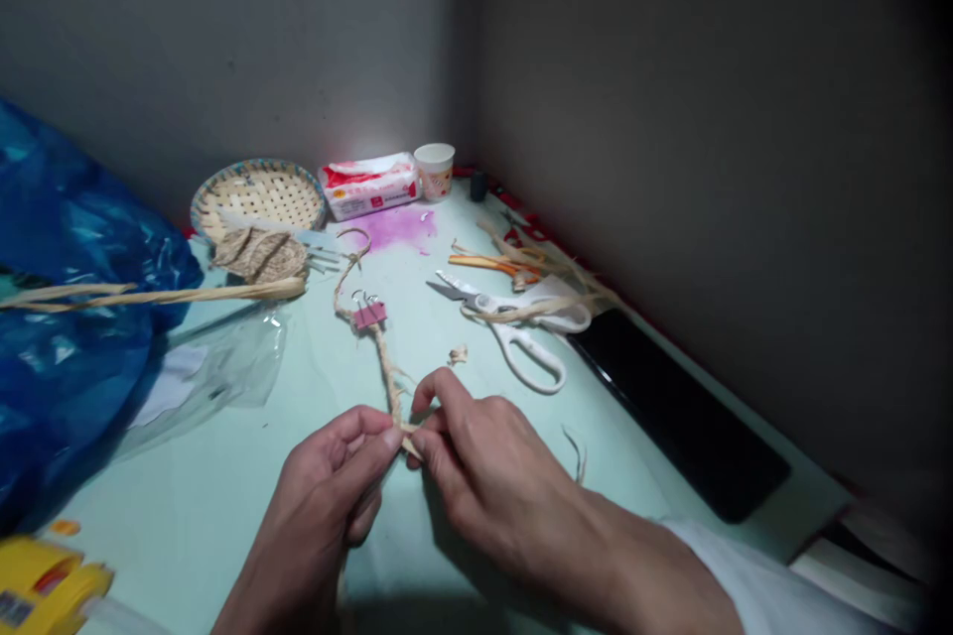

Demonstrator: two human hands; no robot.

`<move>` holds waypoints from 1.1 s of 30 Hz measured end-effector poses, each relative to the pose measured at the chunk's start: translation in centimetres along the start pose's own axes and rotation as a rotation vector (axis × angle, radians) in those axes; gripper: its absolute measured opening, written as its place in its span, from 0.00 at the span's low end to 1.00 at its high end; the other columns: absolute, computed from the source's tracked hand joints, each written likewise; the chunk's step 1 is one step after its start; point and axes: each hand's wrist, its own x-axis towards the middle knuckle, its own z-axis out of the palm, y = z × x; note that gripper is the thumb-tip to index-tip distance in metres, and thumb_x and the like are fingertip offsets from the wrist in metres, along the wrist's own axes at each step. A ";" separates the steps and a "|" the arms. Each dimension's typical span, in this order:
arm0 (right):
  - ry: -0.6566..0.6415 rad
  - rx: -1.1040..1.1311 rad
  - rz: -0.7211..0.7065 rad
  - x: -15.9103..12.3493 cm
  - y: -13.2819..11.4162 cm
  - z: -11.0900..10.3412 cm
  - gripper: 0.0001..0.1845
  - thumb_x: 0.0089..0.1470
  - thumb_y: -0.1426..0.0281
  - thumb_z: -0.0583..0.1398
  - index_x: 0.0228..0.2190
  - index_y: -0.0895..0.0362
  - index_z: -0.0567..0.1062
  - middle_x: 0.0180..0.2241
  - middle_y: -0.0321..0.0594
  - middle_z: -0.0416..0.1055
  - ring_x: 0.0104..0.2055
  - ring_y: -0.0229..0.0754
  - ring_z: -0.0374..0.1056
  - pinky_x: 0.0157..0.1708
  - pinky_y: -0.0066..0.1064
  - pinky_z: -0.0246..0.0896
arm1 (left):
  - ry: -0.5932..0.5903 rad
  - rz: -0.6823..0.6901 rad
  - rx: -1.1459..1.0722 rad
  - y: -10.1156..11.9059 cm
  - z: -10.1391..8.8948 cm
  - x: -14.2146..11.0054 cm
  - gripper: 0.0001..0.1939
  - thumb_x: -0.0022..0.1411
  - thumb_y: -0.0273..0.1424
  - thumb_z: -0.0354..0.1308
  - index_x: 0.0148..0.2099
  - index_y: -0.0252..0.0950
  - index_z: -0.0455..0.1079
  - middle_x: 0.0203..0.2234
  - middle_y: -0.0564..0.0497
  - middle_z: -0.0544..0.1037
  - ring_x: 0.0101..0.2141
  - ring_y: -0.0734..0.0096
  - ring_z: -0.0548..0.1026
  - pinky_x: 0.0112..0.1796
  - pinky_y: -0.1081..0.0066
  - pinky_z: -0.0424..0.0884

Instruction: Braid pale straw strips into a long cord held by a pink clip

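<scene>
My left hand (328,491) and my right hand (476,466) meet at the near middle of the pale green table (223,496). Both pinch the near end of a braided straw cord (387,372), thumbs and fingers closed on its loose strands. The cord runs away from me to a pink binder clip (368,315) clamped on it, then curls on toward the back. A small scrap of straw (458,354) lies just beyond my right hand.
White-handled scissors (513,332) lie right of the cord, with loose straw strips (543,268) over them. A woven basket (257,193), tissue pack (370,185) and paper cup (434,169) stand at the back. A blue plastic bag (67,317) fills the left; a black slab (677,407) lies right.
</scene>
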 end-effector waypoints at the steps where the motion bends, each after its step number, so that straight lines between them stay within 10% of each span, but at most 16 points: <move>1: 0.003 -0.030 0.020 -0.2 0.0 -0.1 0.10 0.60 0.70 0.50 0.43 0.55 0.65 0.24 0.37 0.68 0.24 0.39 0.61 0.27 0.30 0.47 | 0.006 0.004 -0.011 -0.1 0.0 0.0 0.16 0.57 0.43 0.61 0.31 0.34 0.67 0.14 0.64 0.50 0.18 0.82 0.42 0.19 0.76 0.38; 14: 0.200 -0.315 -0.092 -2.2 1.4 -3.9 0.13 0.63 0.67 0.51 0.35 0.56 0.74 0.29 0.40 0.71 0.31 0.40 0.63 0.33 0.30 0.52 | -0.033 0.045 -0.082 -1.3 -0.5 0.6 0.19 0.55 0.46 0.61 0.29 0.35 0.66 0.16 0.64 0.45 0.19 0.82 0.38 0.19 0.76 0.36; 18: 0.419 -0.678 -0.063 0.5 1.7 -6.1 0.13 0.62 0.74 0.51 0.35 0.58 0.76 0.34 0.46 0.72 0.38 0.46 0.62 0.38 0.35 0.52 | -0.028 0.077 -0.099 -0.9 -0.3 0.4 0.18 0.55 0.44 0.63 0.29 0.34 0.66 0.15 0.65 0.45 0.18 0.83 0.38 0.18 0.78 0.36; 25: 0.328 -0.939 -0.016 5.0 3.0 -5.7 0.12 0.59 0.76 0.52 0.32 0.60 0.75 0.37 0.50 0.70 0.42 0.50 0.62 0.40 0.39 0.51 | -0.047 0.079 -0.175 -0.7 -0.4 0.4 0.19 0.50 0.43 0.66 0.29 0.34 0.63 0.15 0.67 0.45 0.18 0.85 0.38 0.18 0.80 0.36; 33: 0.116 0.058 -0.224 1.7 1.3 -6.0 0.05 0.62 0.70 0.52 0.38 0.57 0.66 0.32 0.38 0.72 0.29 0.36 0.61 0.30 0.28 0.54 | -0.078 0.103 -0.180 -0.4 -0.3 -0.1 0.16 0.54 0.40 0.63 0.29 0.35 0.63 0.15 0.66 0.46 0.18 0.84 0.39 0.18 0.78 0.37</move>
